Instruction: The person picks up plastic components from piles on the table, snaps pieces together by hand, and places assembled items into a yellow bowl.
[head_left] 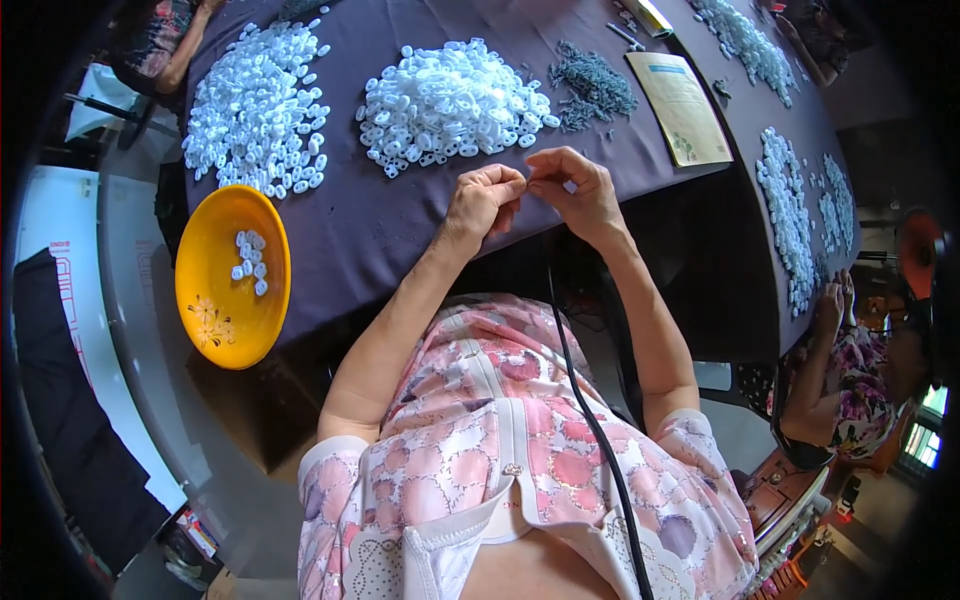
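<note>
Above the near table edge my left hand [482, 203] and my right hand [580, 197] meet fingertip to fingertip, both closed in a pinch. Whatever they grip is too small to make out. A pale bit shows among the right hand's fingers, possibly a white piece. Just beyond my hands lies a heap of small white oval plastic pieces [450, 105] with holes in them. Small dark grey pieces [592, 85] form a loose pile to its right. On the left, a yellow oval bowl [232, 335] with a painted flower holds several white pieces [250, 262].
Another white heap [255, 105] spreads at the far left. A tan paper booklet [680, 108] lies right of the grey pile. More white pieces [785, 220] cover the table's right side, where another person's hands [835, 300] are. A black cable [575, 370] hangs before me.
</note>
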